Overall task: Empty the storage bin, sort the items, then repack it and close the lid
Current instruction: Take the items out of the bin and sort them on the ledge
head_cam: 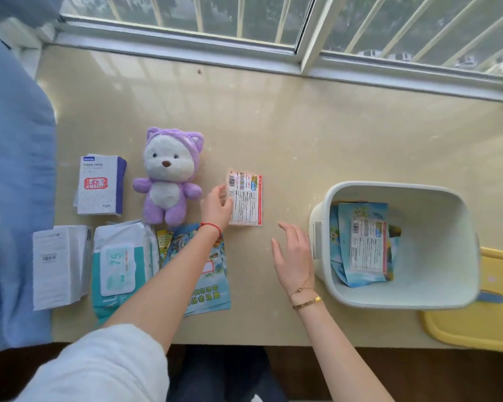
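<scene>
There is one bin (465,216) and one yellow lid (474,329). One purple toy (169,181) lies just past the left hand (217,208). There are two white boxes (99,187) (58,265) and one pack of wipes (119,265), all left of the left fingers (222,192). Those fingers hold one small card pack (246,200). One more small card pack (368,246) lies in the bin, right of the right hand (292,256). Blue picture bags lie in two heaps, one in the bin (360,211) and one under the left arm (209,285); I cannot count the bags in either. There are two hands.

open white storage bin (401,297) at right holds blue packets (360,242); yellow lid (476,329) beside it; purple plush (167,181), boxes, wipes lie left.
</scene>
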`<state>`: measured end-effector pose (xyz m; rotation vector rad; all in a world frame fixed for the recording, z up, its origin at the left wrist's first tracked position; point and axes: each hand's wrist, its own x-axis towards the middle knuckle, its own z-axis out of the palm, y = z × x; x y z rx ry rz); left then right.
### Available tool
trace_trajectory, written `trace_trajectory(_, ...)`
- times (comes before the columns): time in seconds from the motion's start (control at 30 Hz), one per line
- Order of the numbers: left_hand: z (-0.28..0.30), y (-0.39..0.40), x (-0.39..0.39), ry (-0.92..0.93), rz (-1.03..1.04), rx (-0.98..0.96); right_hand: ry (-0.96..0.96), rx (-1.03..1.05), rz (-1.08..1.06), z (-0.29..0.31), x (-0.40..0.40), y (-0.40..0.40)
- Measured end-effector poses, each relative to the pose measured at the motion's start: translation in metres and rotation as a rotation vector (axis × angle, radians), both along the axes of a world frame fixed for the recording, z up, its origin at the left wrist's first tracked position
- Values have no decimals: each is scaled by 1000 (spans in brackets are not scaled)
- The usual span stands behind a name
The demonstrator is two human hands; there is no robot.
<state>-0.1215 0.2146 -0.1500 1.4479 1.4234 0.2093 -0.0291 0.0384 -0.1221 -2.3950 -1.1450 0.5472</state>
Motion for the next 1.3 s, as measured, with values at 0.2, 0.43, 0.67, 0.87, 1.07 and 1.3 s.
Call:
trace_trajectory(0.2, 47, -9, -52, 115, -214, 270, -34, 2, 7, 31, -16, -15)
trace_trajectory(0.43, 133, -52, -116, 153, -409, 501, -82, 36, -28, 90, -37, -60)
trace_trajectory(0.67, 180, -103, -140, 139, -503, 613, -91, 96, -126, 133, -31, -125)
trace_trajectory(0.87, 204, -145, -120, 116, -515, 661, -104, 111, -189, 147, 10, -180)
trace_trajectory(1.07, 211, -196, -54, 102, -467, 709, -101, 78, -188, 140, 87, -228)
trace_trajectory(1.3, 193, -264, 53, 111, -343, 628, -30, 36, -118, 132, 201, -262)
